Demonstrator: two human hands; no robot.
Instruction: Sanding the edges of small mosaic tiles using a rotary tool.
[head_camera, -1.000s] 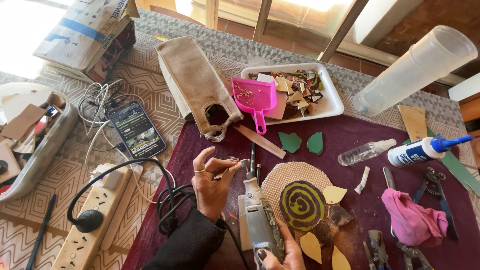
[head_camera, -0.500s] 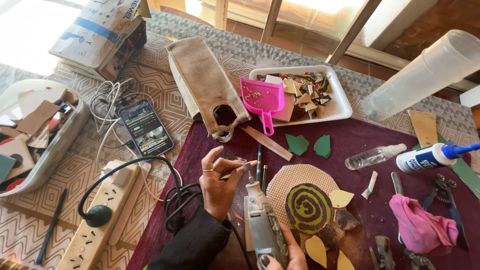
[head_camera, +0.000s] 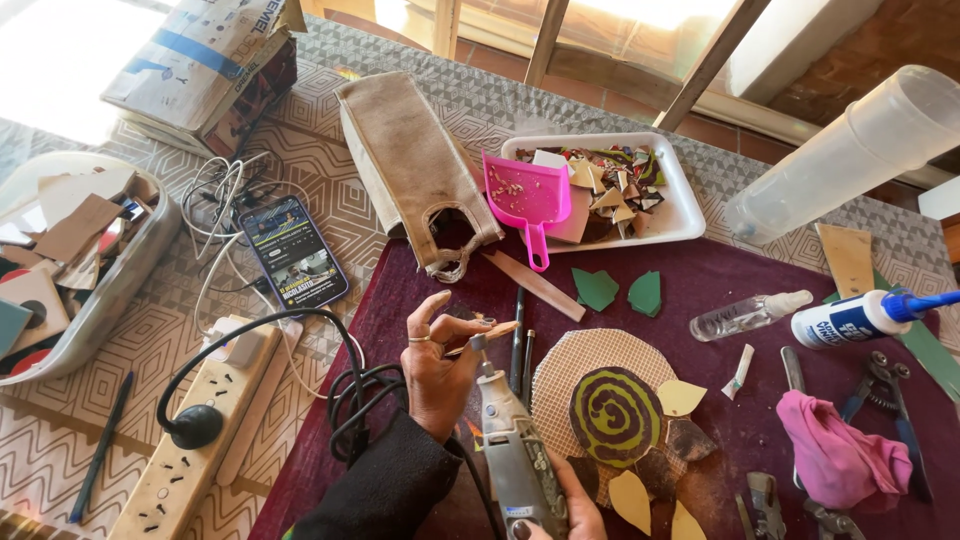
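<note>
rotary tool (head_camera: 512, 455) tip touching left hand's (head_camera: 437, 365) small piece (head_camera: 487, 333)

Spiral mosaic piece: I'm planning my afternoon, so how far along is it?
Done: the spiral lies on the round mesh with some leaves beside it. In hand: the left hand holds a small piece against the rotary tool gripped by the right hand. Left: green leaves lie apart, unplaced.

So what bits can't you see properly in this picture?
Head view:
- Right hand: mostly cut off by the bottom edge; only its fingers show around the grey rotary tool.
- Small piece pinched in the left hand: too small to tell its shape.
- Pliers: cut off by the bottom edge.
</note>
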